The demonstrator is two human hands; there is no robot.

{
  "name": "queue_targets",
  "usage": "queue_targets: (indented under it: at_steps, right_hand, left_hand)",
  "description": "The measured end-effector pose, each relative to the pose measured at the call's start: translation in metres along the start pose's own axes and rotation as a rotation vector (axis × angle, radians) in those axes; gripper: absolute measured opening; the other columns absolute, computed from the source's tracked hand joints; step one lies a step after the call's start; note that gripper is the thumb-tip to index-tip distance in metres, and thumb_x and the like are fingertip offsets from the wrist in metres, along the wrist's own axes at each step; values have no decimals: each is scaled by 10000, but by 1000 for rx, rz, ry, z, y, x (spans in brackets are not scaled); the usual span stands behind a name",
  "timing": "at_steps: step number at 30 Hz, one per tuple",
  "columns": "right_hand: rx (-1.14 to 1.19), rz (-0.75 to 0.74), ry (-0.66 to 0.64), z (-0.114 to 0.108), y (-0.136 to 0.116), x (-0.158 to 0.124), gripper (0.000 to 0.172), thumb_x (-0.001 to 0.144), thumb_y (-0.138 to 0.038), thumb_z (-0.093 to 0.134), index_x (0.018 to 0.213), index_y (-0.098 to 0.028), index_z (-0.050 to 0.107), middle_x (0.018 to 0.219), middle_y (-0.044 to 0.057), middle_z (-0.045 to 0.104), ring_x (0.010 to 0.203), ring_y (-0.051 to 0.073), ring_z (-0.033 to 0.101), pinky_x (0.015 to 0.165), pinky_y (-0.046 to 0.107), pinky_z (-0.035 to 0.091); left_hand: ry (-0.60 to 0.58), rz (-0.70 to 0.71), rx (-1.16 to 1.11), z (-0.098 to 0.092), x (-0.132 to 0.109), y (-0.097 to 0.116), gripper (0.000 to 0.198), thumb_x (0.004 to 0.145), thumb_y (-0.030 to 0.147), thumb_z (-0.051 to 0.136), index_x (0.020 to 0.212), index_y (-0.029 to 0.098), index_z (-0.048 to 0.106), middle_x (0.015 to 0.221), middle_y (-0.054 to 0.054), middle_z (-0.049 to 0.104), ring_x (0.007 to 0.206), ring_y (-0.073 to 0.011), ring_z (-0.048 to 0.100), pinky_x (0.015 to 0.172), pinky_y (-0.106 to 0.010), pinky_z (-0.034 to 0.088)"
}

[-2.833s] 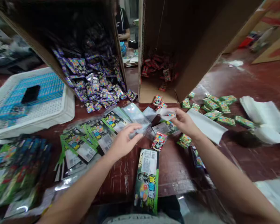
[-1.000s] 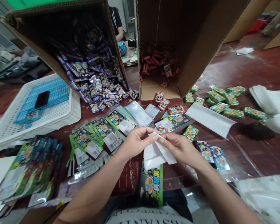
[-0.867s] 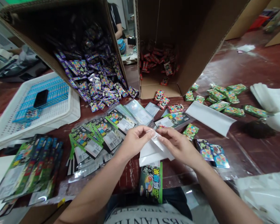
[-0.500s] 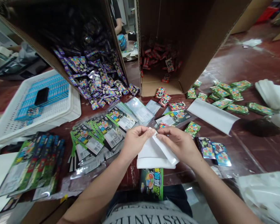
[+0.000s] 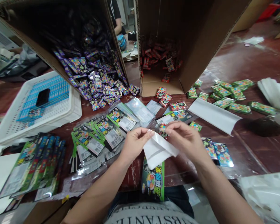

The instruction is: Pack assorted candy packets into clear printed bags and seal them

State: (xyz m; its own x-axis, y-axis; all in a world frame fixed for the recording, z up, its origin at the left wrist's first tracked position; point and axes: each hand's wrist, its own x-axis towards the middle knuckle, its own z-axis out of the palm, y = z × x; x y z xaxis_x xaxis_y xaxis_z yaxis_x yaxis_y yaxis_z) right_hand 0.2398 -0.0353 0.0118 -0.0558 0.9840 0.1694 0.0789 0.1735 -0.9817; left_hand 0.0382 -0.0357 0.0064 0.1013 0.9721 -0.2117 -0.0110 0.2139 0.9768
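Observation:
A folded white sheet [image 5: 157, 151] hangs from my left hand [image 5: 135, 141], whose thumb and fingers pinch its top corner. My right hand [image 5: 185, 138] is just right of that corner, apart from it. Its thumb and index finger are drawn close together; I cannot make out whether anything small is between them. Behind those fingertips, a small red candy packet [image 5: 162, 133] is partly hidden. Below the sheet, a green and black printed pouch [image 5: 153, 180] lies at the table edge by my lap.
Cardboard boxes hold purple packets [image 5: 100, 79] and red packets [image 5: 154, 54]. Printed pouches [image 5: 110, 132] fan out on the left near a white basket [image 5: 72, 105]. Green packets [image 5: 224, 102], a white sheet [image 5: 214, 115] and a blue packet [image 5: 223, 154] lie to the right.
My right hand has let go of the white sheet and moved slightly right and up. The sheet now hangs from my left hand alone, its lower part tilted.

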Motion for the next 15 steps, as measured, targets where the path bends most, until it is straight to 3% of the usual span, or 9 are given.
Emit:
queue_targets:
  at_steps: [3, 5, 7, 10, 12, 13, 15]
  right_hand:
    - [81, 18, 5, 0, -1, 3, 188, 912, -351, 712, 1077, -278, 660, 1004, 30, 699, 929, 192, 661, 843, 367, 541]
    - [84, 16, -113, 2, -1, 5, 397, 894, -332, 737, 1259, -300, 584, 1040, 33, 701, 977, 199, 668, 867, 375, 547]
    - [94, 29, -184, 2, -1, 7, 497, 899, -333, 731, 1345, -309, 514, 961, 19, 692, 909, 194, 674, 836, 376, 563]
    - [93, 15, -4, -4, -4, 8, 460, 942, -376, 664, 1364, -316, 492, 893, 15, 645, 871, 200, 664, 835, 391, 580]
    - [68, -15, 122, -9, -8, 3, 585, 937, -417, 659, 1457, -357, 396, 1058, 45, 637, 978, 218, 657, 882, 407, 586]
    - [56, -27, 104, -10, -9, -1, 706, 911, -436, 689, 1510, -386, 318, 1193, 61, 612, 1025, 224, 650, 894, 410, 591]
    - [44, -17, -87, -9, -7, -10, 929, 857, -448, 747, 1576, -436, 159, 1445, 75, 491, 1031, 221, 651, 859, 395, 613]
  left_hand:
    - [-25, -16, 14, 3, -1, 1, 277, 797, 453, 797, 835, 182, 754, 763, -10, 736, 640, -120, 608, 598, -234, 446]
    - [-48, -2, 54, 5, -2, 3, 270, 796, 448, 794, 834, 184, 749, 774, -10, 738, 657, -129, 617, 613, -246, 455]
    - [-86, 17, 88, 5, -2, 4, 260, 801, 442, 786, 855, 191, 745, 806, -11, 744, 686, -139, 632, 645, -264, 477]
    - [-144, 23, 140, 5, 0, 4, 244, 810, 428, 773, 880, 196, 742, 839, -16, 750, 718, -150, 650, 681, -282, 502]
    - [-144, 29, 175, 6, -1, 3, 233, 815, 422, 763, 865, 196, 743, 822, -13, 745, 715, -153, 652, 669, -274, 504]
    - [-140, 36, 188, 6, -3, 3, 229, 821, 423, 754, 860, 197, 744, 815, -12, 744, 715, -155, 653, 661, -270, 506]
    - [-147, 42, 211, 6, -6, 5, 235, 835, 433, 735, 881, 202, 750, 833, -20, 751, 731, -167, 664, 658, -272, 521]
